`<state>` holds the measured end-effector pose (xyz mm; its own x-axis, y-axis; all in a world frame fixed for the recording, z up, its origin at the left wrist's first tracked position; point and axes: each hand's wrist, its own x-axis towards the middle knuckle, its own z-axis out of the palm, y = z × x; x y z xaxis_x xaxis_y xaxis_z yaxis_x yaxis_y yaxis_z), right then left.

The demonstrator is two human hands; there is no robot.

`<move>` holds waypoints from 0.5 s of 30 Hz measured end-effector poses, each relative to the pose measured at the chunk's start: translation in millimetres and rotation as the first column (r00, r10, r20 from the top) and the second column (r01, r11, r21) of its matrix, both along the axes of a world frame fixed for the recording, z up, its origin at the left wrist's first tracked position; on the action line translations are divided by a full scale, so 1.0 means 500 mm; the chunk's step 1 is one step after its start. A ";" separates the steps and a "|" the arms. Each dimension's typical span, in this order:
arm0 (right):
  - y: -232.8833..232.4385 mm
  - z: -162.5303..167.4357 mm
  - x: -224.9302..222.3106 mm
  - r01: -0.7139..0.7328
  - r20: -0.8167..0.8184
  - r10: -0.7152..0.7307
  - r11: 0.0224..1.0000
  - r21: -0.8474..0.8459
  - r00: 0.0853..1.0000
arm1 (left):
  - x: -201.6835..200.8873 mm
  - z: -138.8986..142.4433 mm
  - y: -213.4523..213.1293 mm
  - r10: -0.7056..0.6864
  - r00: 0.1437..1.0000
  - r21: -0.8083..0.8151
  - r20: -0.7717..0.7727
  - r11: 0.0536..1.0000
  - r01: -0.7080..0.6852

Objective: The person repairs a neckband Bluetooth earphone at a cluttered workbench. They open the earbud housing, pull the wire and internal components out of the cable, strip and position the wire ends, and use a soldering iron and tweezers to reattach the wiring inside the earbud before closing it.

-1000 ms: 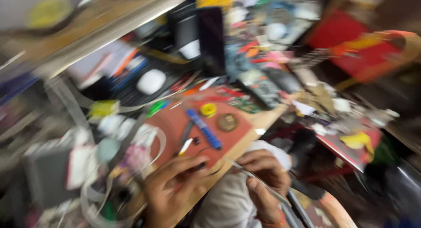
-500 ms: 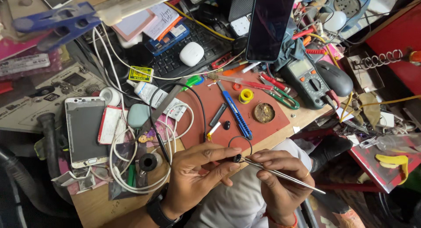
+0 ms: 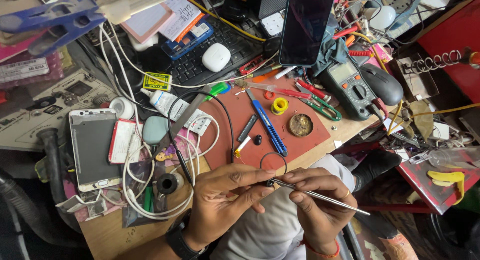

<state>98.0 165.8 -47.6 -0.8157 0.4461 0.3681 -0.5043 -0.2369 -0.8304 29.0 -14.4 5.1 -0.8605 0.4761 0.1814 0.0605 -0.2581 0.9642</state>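
Head camera looks down at a small black part (image 3: 270, 182) low in the middle, just off the counter (image 3: 107, 235) edge. The left hand (image 3: 227, 195) pinches it between thumb and finger. A thin black wire (image 3: 227, 125) loops up from it toward 12 o'clock. The right hand (image 3: 320, 200) pinches long metal tweezers (image 3: 320, 196), their tip touching the part. At 12 o'clock lies a red mat (image 3: 250, 105) with a blue knife (image 3: 267, 125). At 9 o'clock lies a white phone (image 3: 92, 147).
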 end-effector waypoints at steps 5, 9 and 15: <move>-0.002 0.000 -0.001 -0.002 0.000 0.002 1.000 -0.003 1.000 | -0.001 -0.002 0.000 0.006 1.000 0.002 -0.004 1.000 -0.006; 0.000 -0.003 -0.006 -0.027 -0.021 0.027 0.999 -0.035 0.999 | -0.002 -0.003 0.002 -0.002 1.000 0.017 0.012 1.000 0.002; -0.004 -0.019 -0.020 -0.025 -0.177 0.024 1.000 0.000 0.984 | -0.003 -0.001 0.000 -0.046 0.998 -0.002 0.043 0.999 0.047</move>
<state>87.9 164.0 -57.1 -0.7486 0.4278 0.5066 -0.6371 -0.2527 -0.7282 27.7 -14.3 4.4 -0.8443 0.5162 0.1438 0.0073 -0.2572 0.9663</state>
